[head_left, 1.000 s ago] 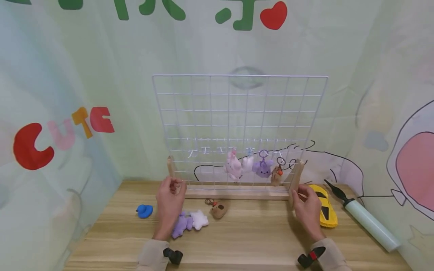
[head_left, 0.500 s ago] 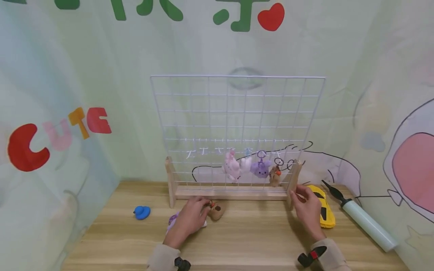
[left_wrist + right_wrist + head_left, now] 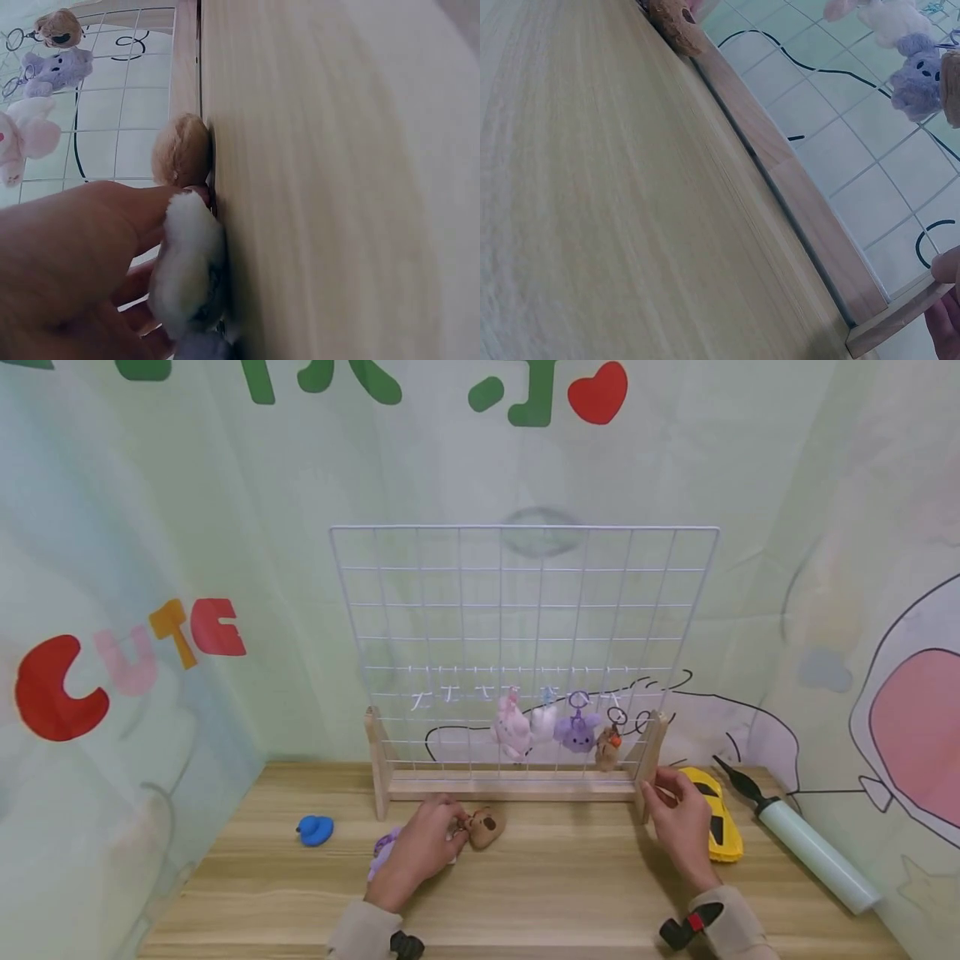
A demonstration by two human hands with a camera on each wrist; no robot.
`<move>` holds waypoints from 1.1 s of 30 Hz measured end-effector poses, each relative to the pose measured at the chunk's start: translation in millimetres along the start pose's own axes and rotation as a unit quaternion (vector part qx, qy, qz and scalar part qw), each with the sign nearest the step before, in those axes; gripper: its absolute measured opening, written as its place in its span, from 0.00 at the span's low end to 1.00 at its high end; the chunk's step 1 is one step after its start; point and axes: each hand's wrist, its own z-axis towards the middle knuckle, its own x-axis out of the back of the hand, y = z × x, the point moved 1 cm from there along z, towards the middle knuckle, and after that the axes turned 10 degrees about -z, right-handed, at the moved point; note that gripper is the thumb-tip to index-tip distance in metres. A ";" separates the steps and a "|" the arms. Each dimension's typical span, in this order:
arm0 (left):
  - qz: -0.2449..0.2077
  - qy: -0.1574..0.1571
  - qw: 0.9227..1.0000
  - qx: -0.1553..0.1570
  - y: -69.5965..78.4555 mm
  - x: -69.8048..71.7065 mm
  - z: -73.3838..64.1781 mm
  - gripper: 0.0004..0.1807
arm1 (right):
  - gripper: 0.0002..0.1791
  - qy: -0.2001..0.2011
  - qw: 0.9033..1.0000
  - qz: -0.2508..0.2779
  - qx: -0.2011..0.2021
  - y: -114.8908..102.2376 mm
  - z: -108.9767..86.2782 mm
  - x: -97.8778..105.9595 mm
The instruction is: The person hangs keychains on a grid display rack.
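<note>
My left hand [image 3: 429,841] reaches low over the table and pinches at the ring end of a brown plush keychain [image 3: 486,827] lying there. In the left wrist view, thumb and fingers meet right beside that brown plush [image 3: 181,150]; the ring itself is hidden. A white plush [image 3: 191,262] and a purple plush [image 3: 384,849] lie partly covered by this hand. My right hand [image 3: 678,822] holds the right wooden upright [image 3: 651,760] of the grid stand; the right wrist view has thumb and fingers on either side of the wood [image 3: 900,319].
A white wire grid [image 3: 525,602] rises from the wooden stand. Pink [image 3: 512,731], white [image 3: 543,723], purple [image 3: 577,732] and brown [image 3: 607,748] plush keychains hang on it. A blue toy duck [image 3: 315,830] lies left; a yellow toy car [image 3: 720,818] and pump [image 3: 813,852] lie right.
From the left upright, my left hand has come down and right to the brown plush keychain, which has shifted slightly right. The right hand keeps its hold on the upright.
</note>
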 end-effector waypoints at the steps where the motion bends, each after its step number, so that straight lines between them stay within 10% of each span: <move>1: -0.003 0.000 1.000 -0.002 -0.3 -0.3 0.2 0.08 | 0.19 0.000 1.000 -0.001 0.000 0.3 0.1 -0.3; 16: -0.059 -0.024 0.998 -0.004 -1.4 -4.1 1.3 0.27 | 0.21 -0.009 1.000 -0.003 0.000 0.4 -1.5 -0.2; 24: -0.080 0.003 0.997 0.021 5.6 7.3 -4.2 0.17 | 0.20 -0.016 1.000 -0.010 0.009 5.6 -1.2 -3.1; 33: -0.140 -0.034 0.989 0.028 11.4 7.9 -1.0 0.19 | 0.21 -0.010 1.000 -0.015 0.019 13.3 -1.5 -2.5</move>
